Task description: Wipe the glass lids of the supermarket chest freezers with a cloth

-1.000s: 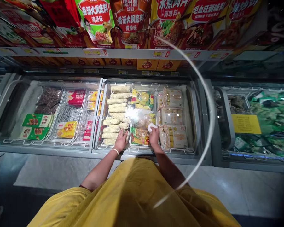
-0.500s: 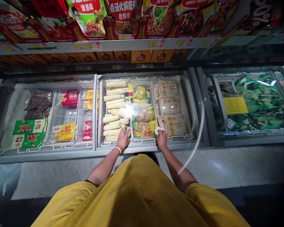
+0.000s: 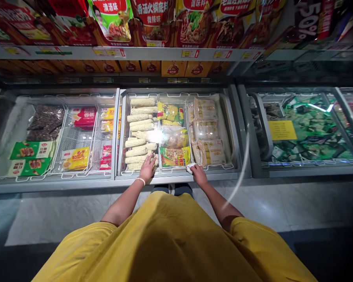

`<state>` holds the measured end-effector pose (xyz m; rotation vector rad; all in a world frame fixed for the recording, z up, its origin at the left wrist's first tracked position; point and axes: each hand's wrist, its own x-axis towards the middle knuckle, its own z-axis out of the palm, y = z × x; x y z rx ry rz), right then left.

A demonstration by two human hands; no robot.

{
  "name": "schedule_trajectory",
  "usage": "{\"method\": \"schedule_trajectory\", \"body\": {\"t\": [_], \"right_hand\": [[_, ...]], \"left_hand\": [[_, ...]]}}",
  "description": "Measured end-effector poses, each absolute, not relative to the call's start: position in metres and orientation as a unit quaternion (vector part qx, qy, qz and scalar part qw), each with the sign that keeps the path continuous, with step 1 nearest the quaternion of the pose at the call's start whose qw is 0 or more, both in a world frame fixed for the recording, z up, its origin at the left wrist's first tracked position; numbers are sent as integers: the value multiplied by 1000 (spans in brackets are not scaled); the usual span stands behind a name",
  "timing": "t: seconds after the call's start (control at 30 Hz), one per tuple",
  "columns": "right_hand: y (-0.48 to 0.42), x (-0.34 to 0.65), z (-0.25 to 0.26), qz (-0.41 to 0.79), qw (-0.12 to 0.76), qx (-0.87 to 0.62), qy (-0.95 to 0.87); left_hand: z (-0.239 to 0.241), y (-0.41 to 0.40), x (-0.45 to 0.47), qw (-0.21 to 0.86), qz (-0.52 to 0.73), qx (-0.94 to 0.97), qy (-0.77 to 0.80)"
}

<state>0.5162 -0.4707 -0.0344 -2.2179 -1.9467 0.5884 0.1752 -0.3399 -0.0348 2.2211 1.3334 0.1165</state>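
Note:
My left hand (image 3: 147,169) lies with its fingers spread at the front of the freezer's middle section, over the near end of a stack of pale corn cobs (image 3: 139,125). A bright glare suggests a glass cover (image 3: 176,102) between the hand and the corn. Beside the front rim, my right hand (image 3: 200,176) is closed on a crumpled white cloth (image 3: 190,167), which sticks out at its left. Just beyond the cloth are a yellow-green food bag (image 3: 174,156) and several clear packs of pale yellow food (image 3: 213,152). The right fingertips are partly hidden.
The grey freezer rim (image 3: 176,179) runs across in front of me. To the left are green packs (image 3: 32,150) and a yellow bag (image 3: 75,158); to the right, another freezer holds green bags (image 3: 308,125). A shelf edge (image 3: 152,52) with red pouches hangs above the back.
My right hand has drawn the white cloth left and back toward the front rim. The left hand stays on its spot by the corn. The whole view has shifted slightly.

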Motion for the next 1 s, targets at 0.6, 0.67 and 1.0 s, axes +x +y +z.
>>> {"method": "schedule_trajectory", "body": {"t": [0.6, 0.67, 1.0], "right_hand": [[-451, 568, -39, 201, 131, -720, -651], [-452, 579, -39, 194, 140, -745, -622], [-414, 592, -33, 260, 118, -601, -746]], "left_hand": [[-36, -412, 251, 257, 41, 753, 604], [-34, -415, 268, 257, 40, 747, 612], [-26, -422, 340, 242, 52, 725, 643]]}}
